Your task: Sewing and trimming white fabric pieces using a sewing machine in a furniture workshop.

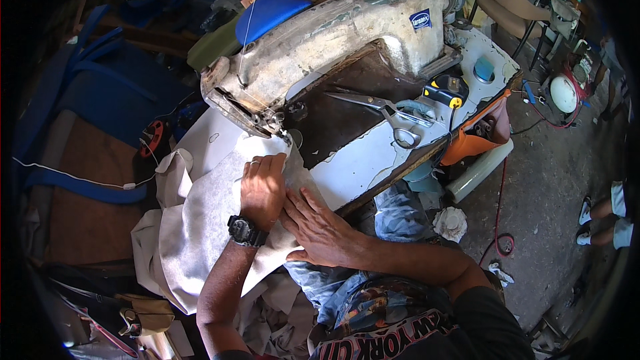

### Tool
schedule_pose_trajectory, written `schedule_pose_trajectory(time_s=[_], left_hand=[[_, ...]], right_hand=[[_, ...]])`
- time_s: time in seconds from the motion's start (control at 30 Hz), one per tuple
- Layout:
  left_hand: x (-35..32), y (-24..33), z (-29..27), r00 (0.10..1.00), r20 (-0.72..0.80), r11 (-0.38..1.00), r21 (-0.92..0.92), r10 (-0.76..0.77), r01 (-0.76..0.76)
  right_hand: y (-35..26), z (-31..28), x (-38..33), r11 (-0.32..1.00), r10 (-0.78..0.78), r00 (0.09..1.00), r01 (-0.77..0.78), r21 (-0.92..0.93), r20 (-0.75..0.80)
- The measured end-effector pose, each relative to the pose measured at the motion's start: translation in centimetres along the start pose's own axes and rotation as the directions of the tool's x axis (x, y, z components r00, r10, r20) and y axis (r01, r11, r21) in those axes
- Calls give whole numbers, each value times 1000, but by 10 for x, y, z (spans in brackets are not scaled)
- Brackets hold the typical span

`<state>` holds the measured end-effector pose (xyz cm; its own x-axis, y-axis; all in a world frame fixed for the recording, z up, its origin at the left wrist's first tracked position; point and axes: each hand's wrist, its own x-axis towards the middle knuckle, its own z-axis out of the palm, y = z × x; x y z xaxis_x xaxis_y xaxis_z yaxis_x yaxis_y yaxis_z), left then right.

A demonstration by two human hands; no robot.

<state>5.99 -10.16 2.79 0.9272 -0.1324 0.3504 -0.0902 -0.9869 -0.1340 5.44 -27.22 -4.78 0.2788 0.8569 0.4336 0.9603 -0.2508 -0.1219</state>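
A large piece of off-white fabric (207,220) lies under the needle end of a worn, cream-coloured sewing machine (333,40) and drapes toward my lap. My left hand (263,190), with a black watch (245,231) on its wrist, is closed on the fabric just in front of the presser foot (283,135). Its fingers are together and bent, and the fingertips are partly hidden. Beside it, my right hand (317,227) rests flat on the fabric with its fingers stretched out. A white thread runs down to the machine's head.
Scissors (383,103) and a yellow-black tape measure (448,91) lie on the machine table (360,168). An orange pouch (475,135) and a pale roll (479,172) are at its right edge. Blue chair parts (123,93) crowd the left. Another person's legs (603,217) show far right.
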Motion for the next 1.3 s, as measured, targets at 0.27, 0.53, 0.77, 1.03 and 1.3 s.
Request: schedule_pose_trajectory(time_s=[0.27,0.53,0.77,1.03,1.3], left_hand=[[-11,10,-10,997,19,996,-36,78,-78],[-9,14,0,994,78,995,-64,75,-71],[-5,18,-2,995,83,993,-108,57,-48],[5,10,5,998,31,992,-119,54,-50],[4,7,10,999,41,985,-173,10,-3]], right_hand=[[-2,-5,-4,1000,-22,998,23,-22,53],[-2,2,-5,997,-59,998,60,-44,27],[-1,-5,-4,998,-42,998,44,-47,48],[4,-1,8,1000,-22,999,23,-14,40],[7,-5,11,999,-1,999,2,-33,41]])
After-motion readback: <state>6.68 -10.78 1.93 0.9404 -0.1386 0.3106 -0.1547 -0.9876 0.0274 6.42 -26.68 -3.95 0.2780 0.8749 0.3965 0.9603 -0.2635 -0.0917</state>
